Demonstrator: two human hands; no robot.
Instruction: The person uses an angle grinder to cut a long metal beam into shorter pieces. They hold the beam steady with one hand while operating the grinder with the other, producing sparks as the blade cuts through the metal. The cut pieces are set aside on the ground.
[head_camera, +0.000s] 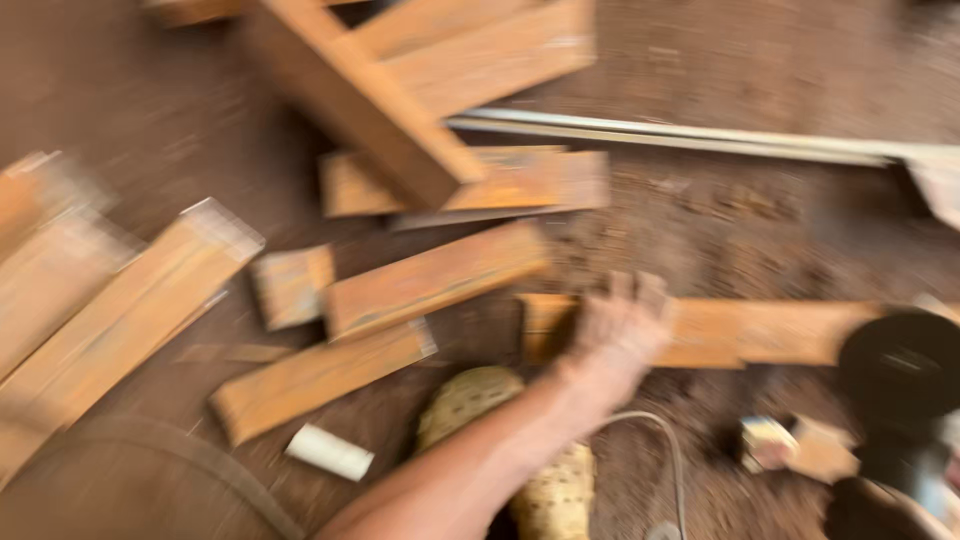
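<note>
Your left hand (620, 335) reaching onto rusty steel bar (740, 332) on floor; fingers spread, gripping nothing. Next: firm grasp needed, judging by reach. Right hand unseen.

So my left hand (622, 330) is reaching out ahead of me, forearm coming up bare from the bottom middle of the view and angling toward the right. I'm holding the palm down with the fingers (640, 288) stretched forward and a bit spread. It's all motion-blurred. My right hand isn't showing up anywhere I can make out.
</note>
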